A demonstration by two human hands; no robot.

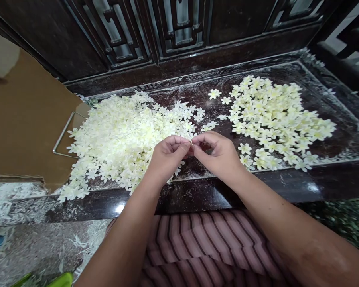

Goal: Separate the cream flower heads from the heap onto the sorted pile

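My left hand [169, 155] and my right hand [218, 153] meet fingertip to fingertip over the bench, each pinched closed. Between them a small pale piece [192, 142] shows; most of it is hidden by the fingers, so its kind is unclear. Left of my hands spreads a large, dense heap of white artificial flowers [116, 135] with pale yellow centres. To the right lies a looser pile of similar flowers [269, 111], several of them face up. A few single flowers [214, 94] lie between the two piles.
The dark carved wooden bench [197, 175] has a raised front edge and pale debris on it. Its lattice back [182, 24] rises behind. Brown cardboard [26, 119] and a bent metal wire handle [60, 137] are at the left. Striped fabric [203, 243] covers my lap.
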